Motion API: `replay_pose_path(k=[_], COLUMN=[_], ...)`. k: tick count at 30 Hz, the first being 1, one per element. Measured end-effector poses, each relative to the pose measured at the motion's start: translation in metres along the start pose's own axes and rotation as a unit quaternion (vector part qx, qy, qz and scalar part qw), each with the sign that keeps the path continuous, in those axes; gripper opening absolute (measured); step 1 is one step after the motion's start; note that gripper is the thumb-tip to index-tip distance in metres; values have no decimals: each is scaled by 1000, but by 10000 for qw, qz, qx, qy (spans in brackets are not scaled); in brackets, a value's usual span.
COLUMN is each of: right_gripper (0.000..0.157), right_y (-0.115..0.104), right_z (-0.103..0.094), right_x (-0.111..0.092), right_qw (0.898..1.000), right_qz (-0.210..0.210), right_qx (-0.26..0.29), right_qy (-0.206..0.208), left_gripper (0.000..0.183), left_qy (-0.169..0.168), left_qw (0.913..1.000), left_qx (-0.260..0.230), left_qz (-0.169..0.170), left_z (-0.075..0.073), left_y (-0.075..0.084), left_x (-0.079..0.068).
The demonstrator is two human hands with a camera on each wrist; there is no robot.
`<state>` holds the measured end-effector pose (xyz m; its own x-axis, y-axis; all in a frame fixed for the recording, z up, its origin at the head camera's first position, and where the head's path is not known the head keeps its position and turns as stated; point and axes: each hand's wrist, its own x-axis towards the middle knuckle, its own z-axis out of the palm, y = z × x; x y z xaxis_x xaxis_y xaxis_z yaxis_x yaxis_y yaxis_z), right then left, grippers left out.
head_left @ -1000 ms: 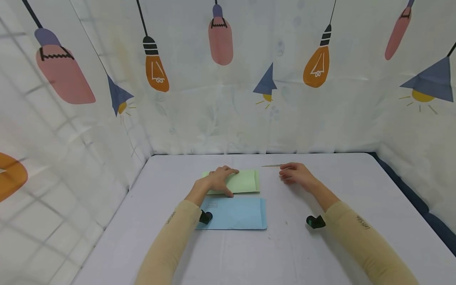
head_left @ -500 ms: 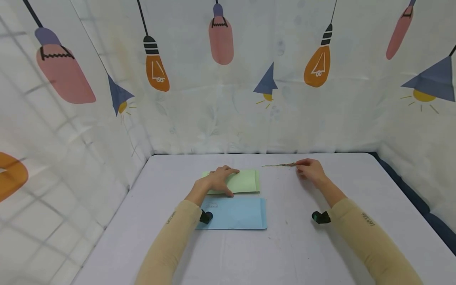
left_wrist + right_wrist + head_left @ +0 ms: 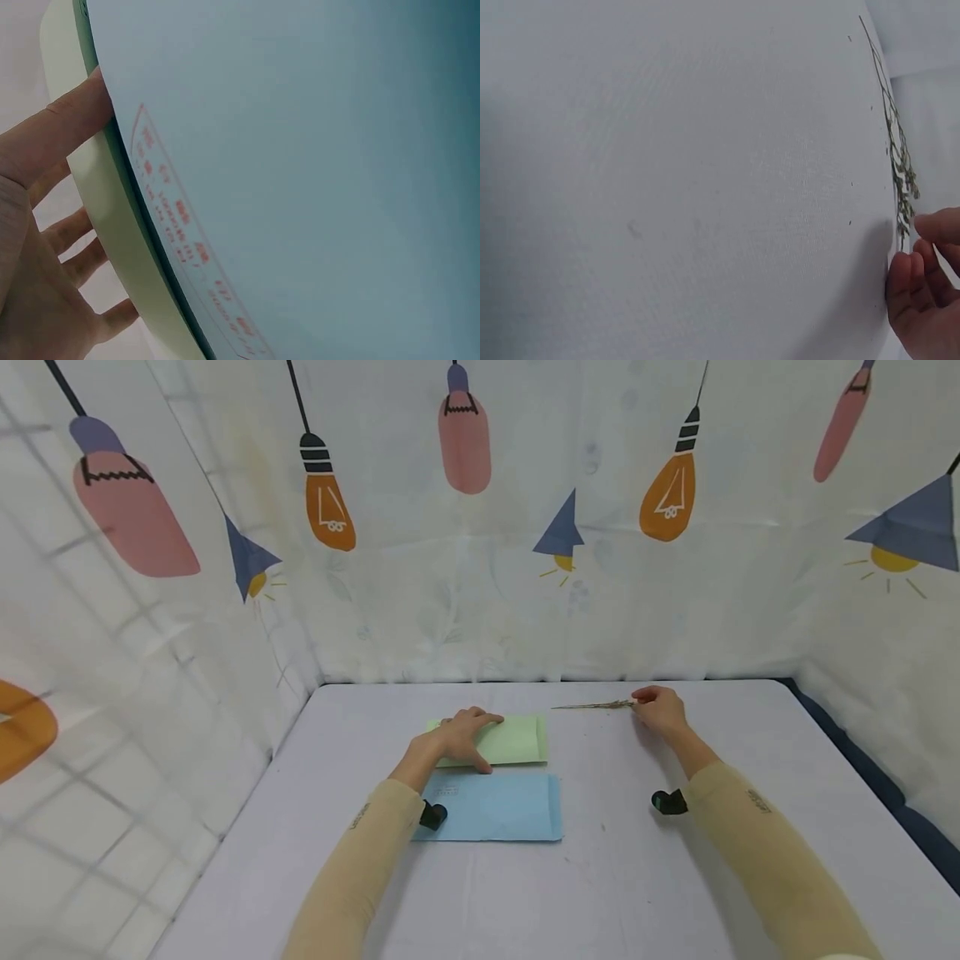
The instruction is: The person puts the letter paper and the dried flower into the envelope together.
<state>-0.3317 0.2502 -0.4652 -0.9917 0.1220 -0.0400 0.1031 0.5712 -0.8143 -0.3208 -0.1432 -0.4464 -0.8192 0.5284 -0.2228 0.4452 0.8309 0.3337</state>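
Note:
My left hand (image 3: 457, 739) lies spread over a pale green envelope (image 3: 516, 739), its thumb near the envelope's near edge. Right below it is a blue envelope (image 3: 502, 810); in the left wrist view red print runs along an edge of the blue envelope (image 3: 315, 165). Toward the table's far side lies a thin dried plant sprig (image 3: 596, 705), its bare stem pointing left. My right hand (image 3: 662, 712) is at the sprig's bushy end. In the right wrist view, thumb and fingers stand slightly apart beside the tip of the sprig (image 3: 900, 169).
A white-covered table (image 3: 600, 893) carries everything. A few tiny dark crumbs lie near the sprig. Black wrist cameras hang from both sleeves. White curtains (image 3: 480, 602) printed with lamps close off the back and sides.
My right hand has moved right along the sprig to its bushy end, uncovering more of it. The sprig's stem end stays put. My left hand and both envelopes have not moved.

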Motion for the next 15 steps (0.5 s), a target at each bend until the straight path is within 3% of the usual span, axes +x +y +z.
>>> replay_pose_path(k=[15], right_gripper=[26], right_y=[11], right_z=[10], right_x=[14], right_qw=[9946], right_qz=[-705], right_qx=[-755], right_qy=[102], left_gripper=[94], left_qy=[22], left_qw=[10000], left_qx=[5], left_qz=[-7], left_z=[1], left_y=[-2], left_x=[-1])
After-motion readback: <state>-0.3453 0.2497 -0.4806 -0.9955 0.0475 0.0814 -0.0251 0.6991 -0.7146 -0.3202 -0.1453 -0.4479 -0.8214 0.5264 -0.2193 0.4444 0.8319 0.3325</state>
